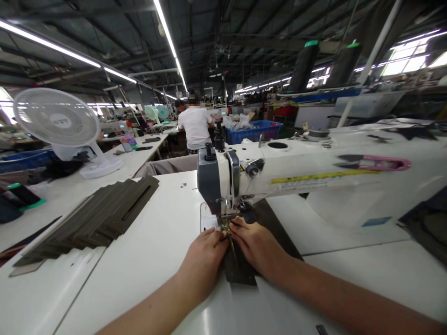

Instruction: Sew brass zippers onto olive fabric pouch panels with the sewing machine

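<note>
A dark olive fabric panel lies under the head of a white sewing machine. Down its middle runs a brass-coloured zipper, close to the presser foot. My left hand grips the panel from the left, fingers curled beside the zipper. From the other side my right hand pinches the work at the zipper, its fingertips just in front of the needle area. The fingertips of both hands partly cover the zipper. Further left, a fanned stack of olive panels with slots rests on the table.
A white fan stands on the adjoining table at left, near a black thread cone. Pink-handled thread snips lie on the machine arm. Behind the machine are a blue crate and a person in a white shirt.
</note>
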Action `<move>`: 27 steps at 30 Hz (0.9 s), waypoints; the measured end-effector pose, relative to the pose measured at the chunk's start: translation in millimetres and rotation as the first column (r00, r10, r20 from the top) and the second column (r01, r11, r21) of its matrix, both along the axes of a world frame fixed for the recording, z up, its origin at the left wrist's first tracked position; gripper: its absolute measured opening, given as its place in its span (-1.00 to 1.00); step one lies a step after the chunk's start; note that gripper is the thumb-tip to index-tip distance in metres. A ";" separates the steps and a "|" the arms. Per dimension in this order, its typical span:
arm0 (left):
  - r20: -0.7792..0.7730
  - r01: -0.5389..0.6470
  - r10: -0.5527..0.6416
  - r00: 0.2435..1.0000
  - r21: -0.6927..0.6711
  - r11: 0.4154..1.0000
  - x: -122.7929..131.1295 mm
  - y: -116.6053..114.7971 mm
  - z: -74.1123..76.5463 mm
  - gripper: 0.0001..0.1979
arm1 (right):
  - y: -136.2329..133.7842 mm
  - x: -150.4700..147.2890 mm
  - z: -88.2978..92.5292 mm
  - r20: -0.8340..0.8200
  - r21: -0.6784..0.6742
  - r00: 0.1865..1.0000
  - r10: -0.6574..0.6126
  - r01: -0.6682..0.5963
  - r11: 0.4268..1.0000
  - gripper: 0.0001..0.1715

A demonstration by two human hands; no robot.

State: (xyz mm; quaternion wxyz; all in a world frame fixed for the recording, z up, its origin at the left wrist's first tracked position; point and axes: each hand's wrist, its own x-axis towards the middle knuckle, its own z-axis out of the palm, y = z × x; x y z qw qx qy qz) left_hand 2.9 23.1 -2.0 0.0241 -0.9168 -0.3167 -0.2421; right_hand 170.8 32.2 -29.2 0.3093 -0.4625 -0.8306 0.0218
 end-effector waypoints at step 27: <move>-0.085 -0.029 0.029 0.996 -0.001 1.000 -2.2 3.6 -3.7 -0.68 | 10.9 -14.6 24.3 0.185 -0.264 0.879 -0.439 0.475 0.839 -0.78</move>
